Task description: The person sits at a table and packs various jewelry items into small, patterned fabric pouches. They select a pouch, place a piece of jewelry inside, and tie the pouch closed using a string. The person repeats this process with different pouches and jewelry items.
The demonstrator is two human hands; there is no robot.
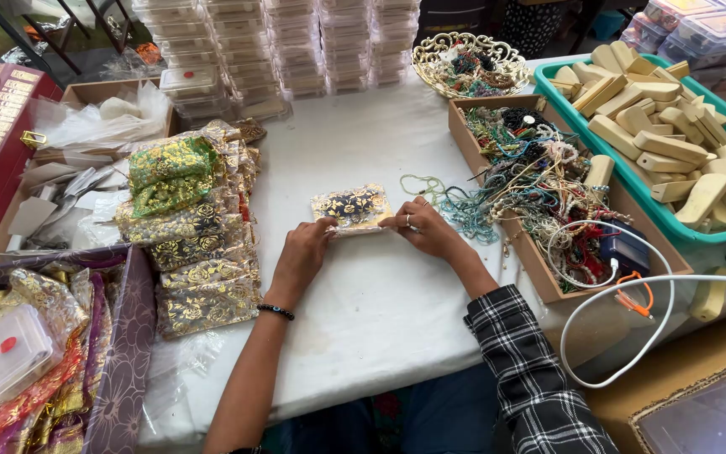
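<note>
Mid-counter [380, 311], a flat dark-and-gold patterned pouch [351, 207] lies with its long axis left to right. Left hand [302, 255] pinches its near-left corner; right hand [424, 227] pinches the near-right edge. Both equally close; pouch just beyond the fingertips.

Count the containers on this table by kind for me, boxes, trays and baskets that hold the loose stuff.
Open cardboard box of beads and cords: 1
Open cardboard box of plastic bags and cards: 1
Green plastic tray of wooden blocks: 1
Gold openwork basket: 1
Total: 4
The stacked clear boxes at the back are too many to count.
</note>
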